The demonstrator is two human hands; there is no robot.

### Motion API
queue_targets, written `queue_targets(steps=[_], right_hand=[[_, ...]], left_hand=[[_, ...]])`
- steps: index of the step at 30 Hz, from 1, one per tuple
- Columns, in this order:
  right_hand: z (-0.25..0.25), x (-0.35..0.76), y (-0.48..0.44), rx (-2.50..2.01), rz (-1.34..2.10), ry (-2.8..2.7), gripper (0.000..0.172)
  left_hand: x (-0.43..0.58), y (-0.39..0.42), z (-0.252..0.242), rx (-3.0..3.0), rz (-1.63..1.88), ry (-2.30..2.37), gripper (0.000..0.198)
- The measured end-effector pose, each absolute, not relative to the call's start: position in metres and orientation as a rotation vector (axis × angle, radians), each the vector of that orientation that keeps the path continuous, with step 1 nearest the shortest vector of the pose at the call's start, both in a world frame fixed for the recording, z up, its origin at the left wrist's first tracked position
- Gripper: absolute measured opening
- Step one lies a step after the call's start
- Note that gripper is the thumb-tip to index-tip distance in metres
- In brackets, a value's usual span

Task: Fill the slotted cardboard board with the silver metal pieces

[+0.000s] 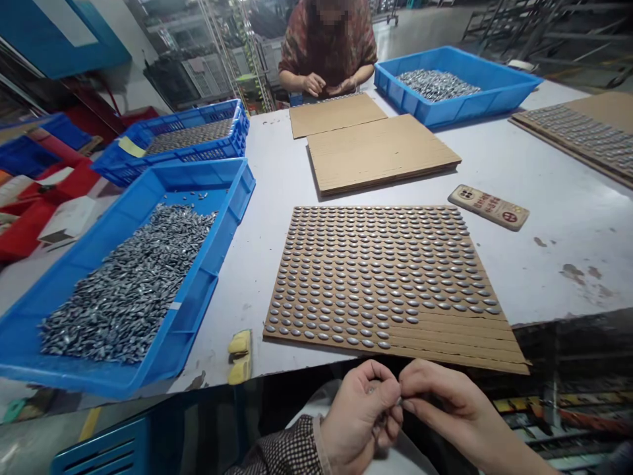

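Observation:
My left hand (363, 412) is curled closed below the table's front edge, with a little grey metal showing between its fingers. Against its thumb tip, my right hand (452, 402) pinches a small grey piece, mostly hidden by the fingertips. Just beyond both hands lies a cardboard sheet (459, 338) carrying rows of spindle-shaped silver metal pieces (366, 343). The rows fill its far part and reach the near edge on the left; bare corrugated board shows at the near right. To the left, a blue tray (198, 330) contains a heap of similar loose pieces (133, 284).
Stacked cardboard sheets (380, 155) lie beyond the filled one. A phone (488, 207) rests to the right, and a yellow object (240, 356) lies near the front edge. Across the table (270, 191) a person (329, 46) works beside another blue tray (475, 115). A blue crate (198, 153) stands far left.

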State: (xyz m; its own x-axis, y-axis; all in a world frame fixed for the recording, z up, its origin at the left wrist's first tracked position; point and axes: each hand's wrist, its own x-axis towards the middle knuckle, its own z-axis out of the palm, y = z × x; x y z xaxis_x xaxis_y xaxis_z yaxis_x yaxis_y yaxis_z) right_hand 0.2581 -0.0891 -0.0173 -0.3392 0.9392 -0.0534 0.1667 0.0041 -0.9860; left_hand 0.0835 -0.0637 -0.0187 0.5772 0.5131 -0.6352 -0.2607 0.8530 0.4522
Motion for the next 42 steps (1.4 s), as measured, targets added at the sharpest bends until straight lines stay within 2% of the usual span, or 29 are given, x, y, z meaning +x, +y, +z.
queue_targets(steps=[7,11,15,18,27,34,38,42], right_hand=[[-0.014,0.267,-0.085,-1.135,1.237,-1.741,0.014],[-0.021,0.278,-0.074,-1.391,0.978,-1.666,0.009],[-0.032,0.277,-0.06,-1.504,0.73,-1.669,0.009],[-0.035,0.271,-0.053,-1.502,0.608,-1.771,0.01],[-0.036,0.268,-0.048,-1.628,0.254,-2.003,0.015],[-0.035,0.266,-0.047,-1.684,0.117,-2.109,0.02],[-0.035,0.268,-0.047,-1.682,0.13,-2.13,0.022],[-0.027,0.27,-0.052,-1.641,0.242,-2.036,0.019]], left_hand=[[0.087,-0.06,-0.015,0.257,0.406,0.854,0.033],[0.085,-0.065,-0.027,0.157,0.509,0.937,0.015],[0.079,-0.075,-0.042,0.004,0.401,0.984,0.034],[0.076,-0.081,-0.046,0.003,0.288,0.943,0.033],[0.075,-0.076,-0.043,0.082,0.314,0.857,0.029],[0.075,-0.075,-0.043,0.088,0.361,0.854,0.028],[0.076,-0.071,-0.036,0.154,0.393,0.864,0.024],[0.077,-0.065,-0.029,0.246,0.432,0.848,0.031]])
